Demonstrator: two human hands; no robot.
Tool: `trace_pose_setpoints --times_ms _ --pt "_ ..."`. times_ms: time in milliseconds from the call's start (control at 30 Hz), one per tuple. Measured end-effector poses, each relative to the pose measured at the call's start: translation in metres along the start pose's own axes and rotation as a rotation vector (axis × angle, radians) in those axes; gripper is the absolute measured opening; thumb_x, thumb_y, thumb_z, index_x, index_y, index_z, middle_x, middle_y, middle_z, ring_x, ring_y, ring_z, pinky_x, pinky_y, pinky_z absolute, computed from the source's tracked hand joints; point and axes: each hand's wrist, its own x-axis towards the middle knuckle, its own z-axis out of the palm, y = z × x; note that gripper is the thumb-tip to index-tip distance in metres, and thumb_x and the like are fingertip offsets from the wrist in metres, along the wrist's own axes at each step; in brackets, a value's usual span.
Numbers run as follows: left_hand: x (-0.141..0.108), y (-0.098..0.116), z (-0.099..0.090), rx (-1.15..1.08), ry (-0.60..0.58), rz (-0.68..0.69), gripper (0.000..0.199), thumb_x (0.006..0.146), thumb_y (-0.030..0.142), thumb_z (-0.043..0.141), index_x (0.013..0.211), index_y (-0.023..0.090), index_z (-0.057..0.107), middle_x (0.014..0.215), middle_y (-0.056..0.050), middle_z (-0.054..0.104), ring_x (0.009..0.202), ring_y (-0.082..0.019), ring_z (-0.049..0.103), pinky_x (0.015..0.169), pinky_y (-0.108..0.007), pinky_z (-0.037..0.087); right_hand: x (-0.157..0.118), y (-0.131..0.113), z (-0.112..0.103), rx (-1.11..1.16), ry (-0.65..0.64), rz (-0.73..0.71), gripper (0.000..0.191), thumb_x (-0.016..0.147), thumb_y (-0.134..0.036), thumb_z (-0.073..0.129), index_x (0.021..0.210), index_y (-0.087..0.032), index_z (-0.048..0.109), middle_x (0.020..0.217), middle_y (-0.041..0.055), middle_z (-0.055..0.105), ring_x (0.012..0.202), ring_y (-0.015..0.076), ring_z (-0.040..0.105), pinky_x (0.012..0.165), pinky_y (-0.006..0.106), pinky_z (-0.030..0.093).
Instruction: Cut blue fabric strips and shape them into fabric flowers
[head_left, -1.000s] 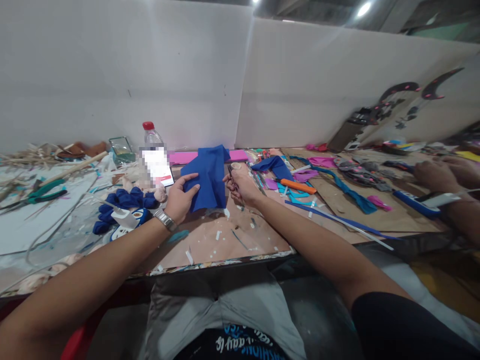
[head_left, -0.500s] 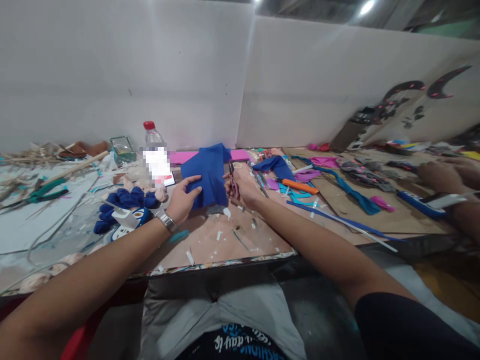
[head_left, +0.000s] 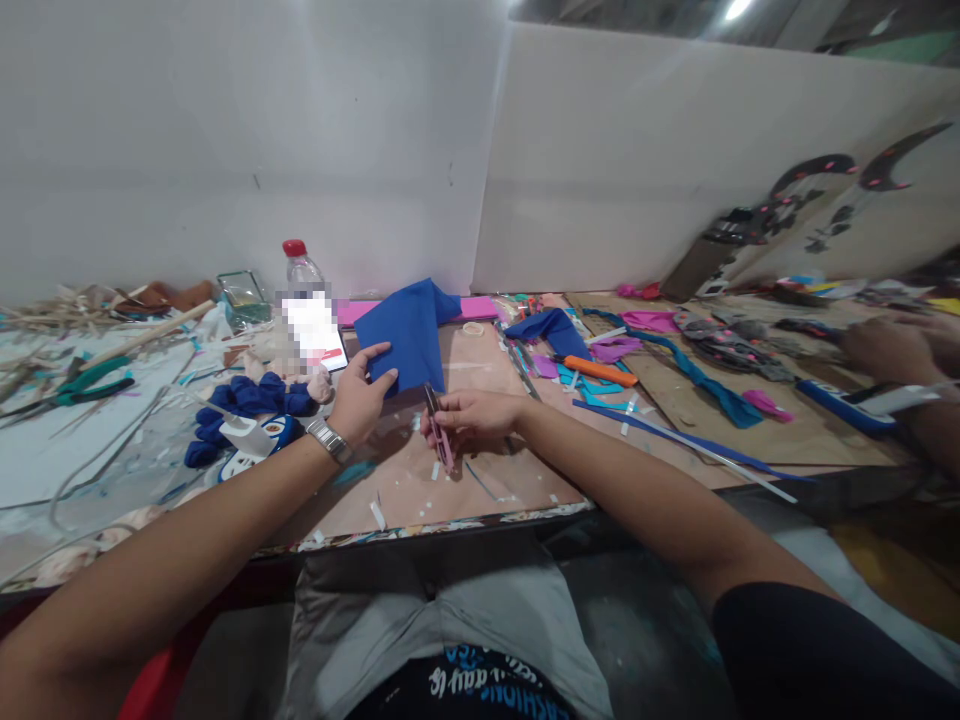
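Note:
A sheet of blue material (head_left: pixel 405 335) is held up at its lower left edge by my left hand (head_left: pixel 360 395), thumb in front. Pink-handled scissors (head_left: pixel 442 440) are in my right hand (head_left: pixel 469 418), their dark blades pointing up at the sheet's lower edge. A bright pink strip (head_left: pixel 476 309) lies behind the blue sheet. Small white and blue scraps dot the table below my hands.
On the left are green-handled pliers (head_left: pixel 94 382), a dark blue bundle (head_left: pixel 255 400), a white plug (head_left: pixel 247 432), a lit phone (head_left: pixel 315 335) and a red-capped bottle (head_left: pixel 300 268). An orange cutter (head_left: pixel 596 371) lies right. Another person's hands (head_left: pixel 892 350) are far right.
My right hand has moved down and left with the scissors, from the sheet's right side to below its lower edge. The sheet's lower right part has shifted slightly left and up.

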Motion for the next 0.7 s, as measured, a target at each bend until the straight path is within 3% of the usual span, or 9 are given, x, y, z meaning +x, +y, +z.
trace_pose_setpoints --times_ms 233,433,700 --pt "-0.0018 0.0006 0.0 -0.021 -0.048 -0.007 0.063 0.078 0.03 0.078 0.138 0.021 0.061 0.123 -0.009 0.07 0.103 -0.022 0.069 0.093 -0.036 0.059 0.0027 0.0035 -0.0032 0.05 -0.132 0.039 0.048 0.082 -0.049 0.085 0.109 -0.013 0.066 0.1 0.0131 0.08 0.074 0.0184 0.078 0.067 0.03 0.064" --pt "-0.0055 0.0045 0.0019 -0.036 -0.064 -0.01 0.063 0.078 0.029 0.08 0.137 0.022 0.061 0.131 -0.011 0.068 0.108 -0.024 0.068 0.093 -0.039 0.06 0.0026 0.0015 -0.0048 0.086 -0.082 -0.034 0.05 0.084 -0.052 0.084 0.112 -0.014 0.064 0.104 0.0118 0.079 0.072 0.017 0.077 0.064 0.027 0.063" --pt "-0.0068 0.0079 0.0021 -0.043 -0.052 -0.027 0.061 0.076 0.03 0.08 0.134 0.022 0.061 0.132 -0.012 0.066 0.107 -0.024 0.068 0.091 -0.04 0.061 0.0033 -0.0011 -0.0076 0.081 -0.017 -0.056 0.036 0.098 -0.048 0.068 0.115 -0.017 0.06 0.101 0.0098 0.079 0.068 0.0166 0.077 0.056 0.026 0.063"
